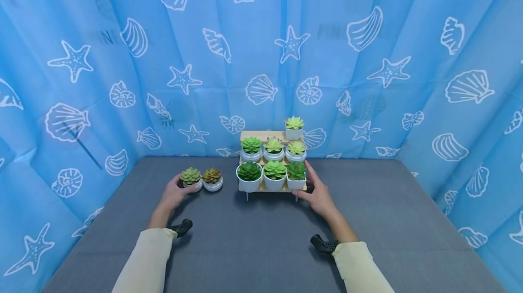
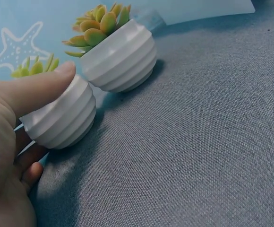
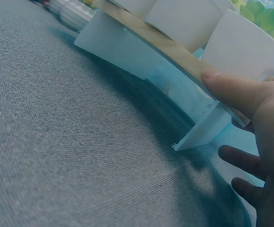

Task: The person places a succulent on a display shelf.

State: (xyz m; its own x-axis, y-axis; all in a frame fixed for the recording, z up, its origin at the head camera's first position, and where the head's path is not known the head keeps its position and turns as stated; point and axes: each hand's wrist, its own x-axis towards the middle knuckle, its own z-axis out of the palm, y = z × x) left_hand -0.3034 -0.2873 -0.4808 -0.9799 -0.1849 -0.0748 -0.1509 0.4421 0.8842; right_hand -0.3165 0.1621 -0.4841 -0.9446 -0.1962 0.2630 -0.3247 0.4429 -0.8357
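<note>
My left hand (image 1: 175, 193) grips a small white ribbed pot with a light green succulent (image 1: 190, 176), thumb across its near side and fingers around behind. Right beside that pot stands a matching ribbed pot with a reddish-green succulent (image 1: 212, 178). At the middle back, a tiered wooden plant stand (image 1: 261, 136) carries several potted succulents. My right hand (image 1: 318, 195) holds the stand's front right corner. Its thumb (image 3: 229, 85) lies along the bottom shelf's edge, against the base of a square white pot with a dark green succulent (image 1: 297, 172).
Grey cloth covers the table (image 1: 253, 247). A blue curtain with white shell prints (image 1: 245, 47) hangs behind and at both sides. One square pot with a pale green succulent (image 1: 294, 127) sits at the right end of the stand's top shelf. White legs (image 3: 203, 127) support the stand.
</note>
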